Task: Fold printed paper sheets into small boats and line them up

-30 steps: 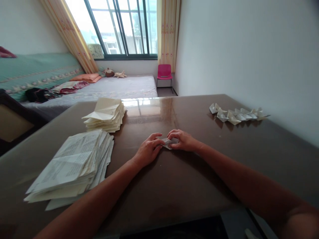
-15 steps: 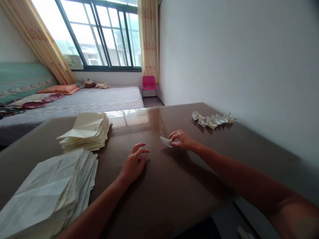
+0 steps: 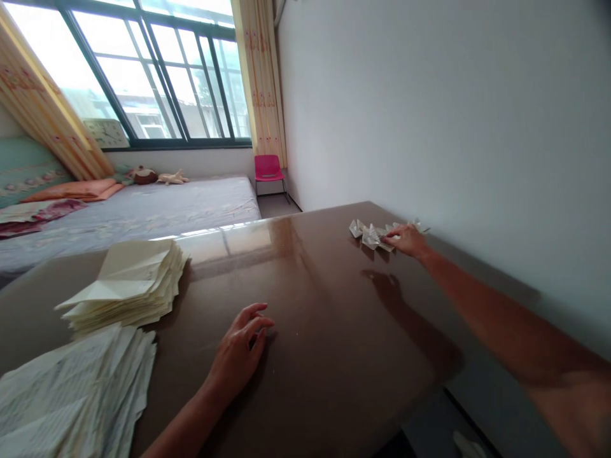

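Observation:
My right hand (image 3: 405, 240) is stretched far out to the row of small folded paper boats (image 3: 368, 234) near the table's far right edge by the wall. Its fingers are curled over the boats at the row's near end, and I cannot make out whether they still grip one. My left hand (image 3: 237, 351) rests on the brown table (image 3: 310, 305) close to me, fingers loosely spread, holding nothing.
A pile of folded cream sheets (image 3: 126, 283) lies at the left, and a stack of printed pages (image 3: 71, 394) sits nearer me at the lower left. Behind the table are a bed (image 3: 143, 207), a pink chair (image 3: 268, 168) and a window.
Both hands were pressing a small folded paper together; the left let go and stayed back. The right carried the folded boat away to the row by the wall. The camera turned right.

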`<state>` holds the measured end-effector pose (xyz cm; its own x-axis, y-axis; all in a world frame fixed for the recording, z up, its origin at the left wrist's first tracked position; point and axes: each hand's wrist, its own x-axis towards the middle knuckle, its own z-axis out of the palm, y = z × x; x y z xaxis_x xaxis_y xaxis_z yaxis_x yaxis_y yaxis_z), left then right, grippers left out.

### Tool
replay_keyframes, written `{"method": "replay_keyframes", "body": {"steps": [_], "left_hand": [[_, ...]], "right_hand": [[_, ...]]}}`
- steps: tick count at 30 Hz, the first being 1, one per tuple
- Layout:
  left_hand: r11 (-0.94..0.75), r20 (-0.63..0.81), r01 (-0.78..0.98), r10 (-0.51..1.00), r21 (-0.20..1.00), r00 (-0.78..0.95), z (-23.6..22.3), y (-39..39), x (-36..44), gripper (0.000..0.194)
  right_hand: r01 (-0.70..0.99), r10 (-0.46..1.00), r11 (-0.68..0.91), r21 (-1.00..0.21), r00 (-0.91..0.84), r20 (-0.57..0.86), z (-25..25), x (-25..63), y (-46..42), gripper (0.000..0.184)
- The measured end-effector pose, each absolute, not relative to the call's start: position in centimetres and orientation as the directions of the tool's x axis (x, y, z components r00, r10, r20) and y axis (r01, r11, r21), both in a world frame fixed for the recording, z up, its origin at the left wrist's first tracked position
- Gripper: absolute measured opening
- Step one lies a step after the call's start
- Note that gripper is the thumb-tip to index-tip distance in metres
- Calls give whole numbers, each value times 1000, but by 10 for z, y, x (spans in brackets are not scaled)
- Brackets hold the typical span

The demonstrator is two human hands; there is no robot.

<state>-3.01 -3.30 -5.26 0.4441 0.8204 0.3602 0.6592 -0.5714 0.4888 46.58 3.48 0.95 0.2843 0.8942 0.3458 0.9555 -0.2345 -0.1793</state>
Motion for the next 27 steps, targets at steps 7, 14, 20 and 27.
{"method": "replay_keyframes", "body": {"steps": [7,14,20,27], "left_hand": [[-565,308,731,824,382,476,-53,-29,-27,23],[-575,315,747,815,334,486,-48,-30,-26,20],[-571,305,751,818,331,488,-49,-30,-26,20],[-573,322,743,816,344,480,-50,-27,-26,20]], "right_hand": [[860,829,-482,-166,509,231,40,511,98,35],[861,843,-498,-101,509,173,21,508,174,31],[834,831,-550,-35,551,77,-4,511,198,38],[836,836,-548,3,548,-32,-9,515,205,39]]}}
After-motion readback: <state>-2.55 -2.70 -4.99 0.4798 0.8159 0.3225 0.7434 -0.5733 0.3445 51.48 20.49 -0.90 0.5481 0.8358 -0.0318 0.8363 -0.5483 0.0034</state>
